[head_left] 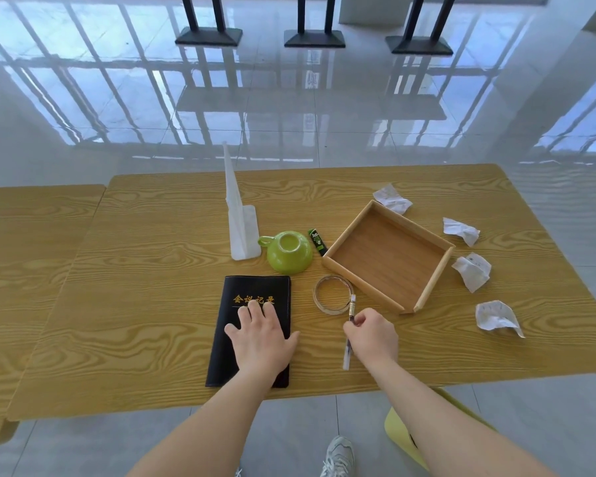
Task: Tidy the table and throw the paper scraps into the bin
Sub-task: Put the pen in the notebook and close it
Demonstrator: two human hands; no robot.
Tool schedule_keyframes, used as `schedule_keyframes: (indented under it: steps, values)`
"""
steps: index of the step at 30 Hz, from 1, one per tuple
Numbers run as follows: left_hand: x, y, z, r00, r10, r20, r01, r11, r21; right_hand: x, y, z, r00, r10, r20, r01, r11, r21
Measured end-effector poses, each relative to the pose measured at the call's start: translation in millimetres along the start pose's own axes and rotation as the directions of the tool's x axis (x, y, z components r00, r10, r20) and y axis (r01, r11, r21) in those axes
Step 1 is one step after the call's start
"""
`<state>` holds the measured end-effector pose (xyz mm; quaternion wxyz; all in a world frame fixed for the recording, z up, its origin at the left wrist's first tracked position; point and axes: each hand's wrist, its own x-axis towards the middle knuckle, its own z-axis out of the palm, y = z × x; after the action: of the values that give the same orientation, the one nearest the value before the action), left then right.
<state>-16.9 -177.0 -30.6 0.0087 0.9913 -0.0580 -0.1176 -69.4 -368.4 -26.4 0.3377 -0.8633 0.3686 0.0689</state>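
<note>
While the left hand point(260, 333) lies flat and open on the black notebook point(252, 330), the right hand point(372, 335) pinches a pen point(349, 333) at lower centre; lifting could knock the touching tape roll point(333, 294)

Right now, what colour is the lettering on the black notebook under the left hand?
Gold-yellow lettering on the black notebook, seen in the head view.

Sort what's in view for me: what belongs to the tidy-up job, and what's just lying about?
Job items:
- four crumpled white paper scraps
- clear pen in the right hand
- black notebook under the left hand
- empty wooden tray
- tape roll
- upturned green cup
- green glue stick

Lying about:
- white plastic stand
- black pedestal bases
</note>
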Motion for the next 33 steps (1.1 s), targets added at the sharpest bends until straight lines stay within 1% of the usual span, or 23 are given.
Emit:
schedule_keyframes:
  steps: [3,6,9,12,16,18,20,22,25,27,29,33]
  values:
    - [5,5,-5,1.0,-0.005,0.005,0.005,1.0,0.019,-3,-9,0,0.998,-0.043,0.056,0.038,0.996,0.081]
    - [3,10,-8,1.0,-0.003,0.011,0.003,1.0,0.021,-5,-19,2,0.995,-0.076,0.07,0.066,0.989,0.131]
    - [5,16,-14,0.998,-0.006,0.064,0.006,1.0,-0.001,-11,-26,7,0.991,-0.102,0.084,0.088,0.984,0.156]
    - [9,16,-18,0.996,-0.001,0.092,0.009,0.996,-0.083,-16,-30,11,0.988,-0.112,0.102,0.096,0.984,0.151]
    - [11,-3,-20,0.997,0.06,0.05,-0.05,0.981,-0.19,-21,-33,14,0.988,-0.108,0.108,0.093,0.985,0.142]
    - [12,-15,-24,0.995,0.094,0.042,-0.078,0.956,-0.282,-24,-35,14,0.987,-0.111,0.113,0.095,0.985,0.142]
    - [13,-26,-32,0.992,0.113,0.049,-0.082,0.903,-0.422,-27,-38,16,0.985,-0.112,0.134,0.089,0.983,0.163]
    - [12,-40,-41,0.994,0.103,0.046,-0.061,0.831,-0.552,-28,-41,17,0.981,-0.111,0.161,0.079,0.977,0.197]
    - [9,-63,-57,0.993,0.119,0.021,-0.07,0.712,-0.699,-29,-48,20,0.974,-0.129,0.185,0.086,0.97,0.225]
    - [4,-81,-67,0.995,0.102,0.011,-0.056,0.631,-0.774,-31,-54,21,0.971,-0.141,0.191,0.094,0.967,0.235]
    - [-1,-100,-73,0.999,0.041,0.012,-0.012,0.54,-0.842,-33,-62,23,0.969,-0.15,0.198,0.101,0.966,0.236]
    - [-11,-130,-82,0.998,-0.048,0.045,0.061,0.432,-0.9,-42,-82,29,0.956,-0.181,0.233,0.132,0.969,0.21]
